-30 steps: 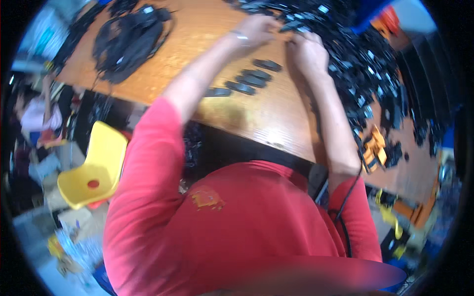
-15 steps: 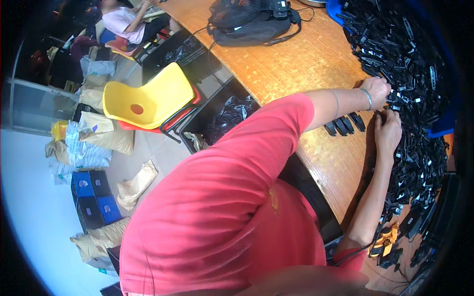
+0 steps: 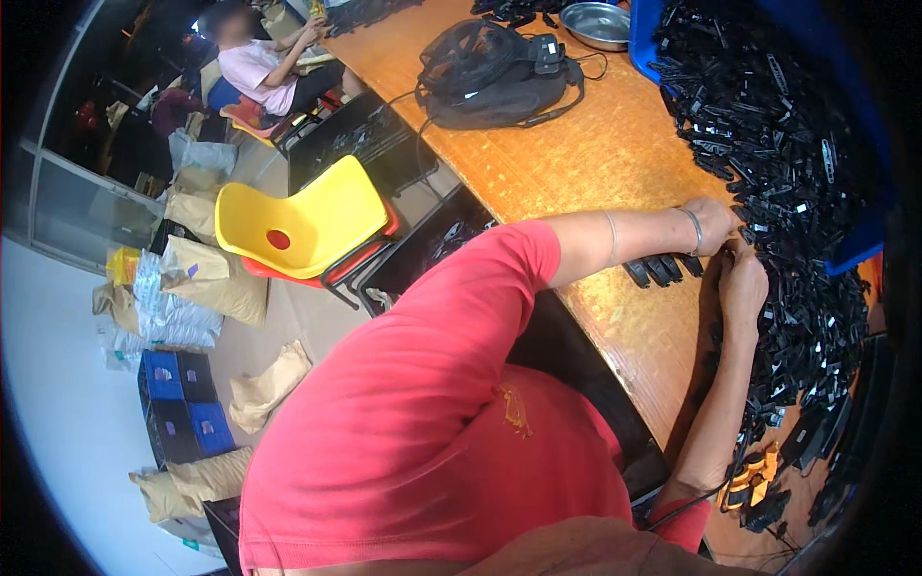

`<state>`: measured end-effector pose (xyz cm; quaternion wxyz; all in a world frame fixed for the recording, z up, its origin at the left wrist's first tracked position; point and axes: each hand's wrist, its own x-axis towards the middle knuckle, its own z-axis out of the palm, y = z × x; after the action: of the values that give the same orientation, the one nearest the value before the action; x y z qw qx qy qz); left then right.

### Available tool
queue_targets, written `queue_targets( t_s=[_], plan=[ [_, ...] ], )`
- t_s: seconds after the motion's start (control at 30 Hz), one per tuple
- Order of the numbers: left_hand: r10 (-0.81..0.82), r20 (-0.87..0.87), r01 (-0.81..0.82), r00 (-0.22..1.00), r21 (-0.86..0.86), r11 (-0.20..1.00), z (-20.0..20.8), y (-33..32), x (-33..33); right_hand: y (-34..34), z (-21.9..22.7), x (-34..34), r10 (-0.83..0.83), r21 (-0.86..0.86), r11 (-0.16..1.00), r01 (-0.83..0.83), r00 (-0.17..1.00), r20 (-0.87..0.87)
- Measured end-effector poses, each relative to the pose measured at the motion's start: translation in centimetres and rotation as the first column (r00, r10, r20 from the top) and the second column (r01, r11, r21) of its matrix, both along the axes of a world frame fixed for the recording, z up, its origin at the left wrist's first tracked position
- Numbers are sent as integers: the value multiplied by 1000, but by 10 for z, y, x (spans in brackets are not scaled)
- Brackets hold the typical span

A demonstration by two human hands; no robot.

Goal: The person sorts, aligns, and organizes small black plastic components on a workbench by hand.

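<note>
My left hand (image 3: 713, 224), with a silvery bracelet at its wrist, is closed at the edge of a large heap of small black plastic pieces (image 3: 788, 182). My right hand (image 3: 744, 290) is closed just below it, its fingertips meeting those of the left. Whatever they pinch between them is too small and hidden to make out. Beneath my left forearm, several black oblong pieces (image 3: 659, 271) lie side by side in a row on the wooden table (image 3: 567, 158).
A black mesh bag (image 3: 499, 82) and a metal bowl (image 3: 595, 26) rest farther back. Blue bin edges (image 3: 645, 43) border the heap. Orange parts (image 3: 751, 477) lie at lower right. A yellow chair (image 3: 305, 216) stands left of the table. Another person (image 3: 259, 72) sits at the far left.
The view has shifted, showing more of the table's far end. My two hands have come closer together, fingertips now meeting at the heap's edge.
</note>
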<state>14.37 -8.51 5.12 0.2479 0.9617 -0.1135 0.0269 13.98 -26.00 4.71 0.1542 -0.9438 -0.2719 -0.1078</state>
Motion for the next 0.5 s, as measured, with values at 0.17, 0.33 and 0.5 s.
queue_targets(
  t_s=[0.17,0.33,0.5],
  plan=[
    [-212,250,183,945,134,974,-18,8,16,-9,-7,5,-157,-156,978,141,983,-96],
    [-159,136,137,978,158,978,-17,39,21,3,6,3,-169,-159,976,149,978,-124],
    [-176,200,152,964,130,980,-20,37,11,-12,-12,8,-134,-155,980,125,990,-52]
  ],
)
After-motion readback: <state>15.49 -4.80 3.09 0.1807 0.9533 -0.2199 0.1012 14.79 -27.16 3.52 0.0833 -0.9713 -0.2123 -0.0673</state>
